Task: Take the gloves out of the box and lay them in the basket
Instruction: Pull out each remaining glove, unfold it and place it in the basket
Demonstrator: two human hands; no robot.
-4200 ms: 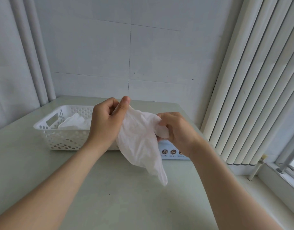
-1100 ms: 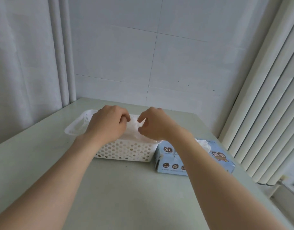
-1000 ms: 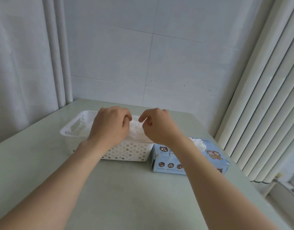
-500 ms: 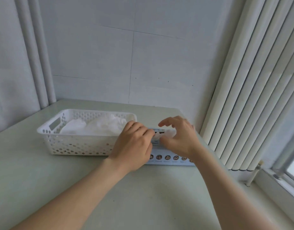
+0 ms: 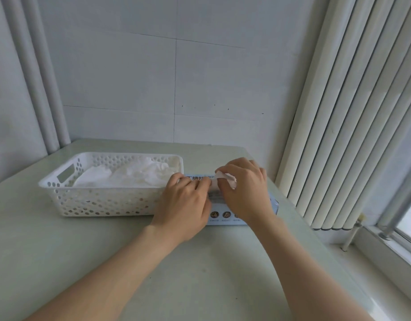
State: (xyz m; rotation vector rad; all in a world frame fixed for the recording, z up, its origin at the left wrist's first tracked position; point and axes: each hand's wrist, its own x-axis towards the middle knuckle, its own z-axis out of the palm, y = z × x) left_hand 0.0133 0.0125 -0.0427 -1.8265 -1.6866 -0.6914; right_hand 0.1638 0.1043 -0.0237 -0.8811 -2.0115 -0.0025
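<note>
Head view: the right hand (image 5: 243,191) pinches a white glove (image 5: 225,179) just above the box (image 5: 225,215), apparently starting the pull. The left hand (image 5: 183,202) lies curled on the box; whether it grips is unclear. Next, the glove probably needs lifting leftward past those fingers into the basket (image 5: 102,202).

You are in a plain indoor room, home or office unclear: pale table (image 5: 49,262) in a white panelled wall (image 5: 130,77) corner, vertical blinds (image 5: 350,112) at 2 o'clock, window (image 5: 408,218) at 4 o'clock

Crumpled white gloves (image 5: 135,174) fill the perforated white basket (image 5: 95,201), pale-blue box (image 5: 223,215) just beside.
</note>
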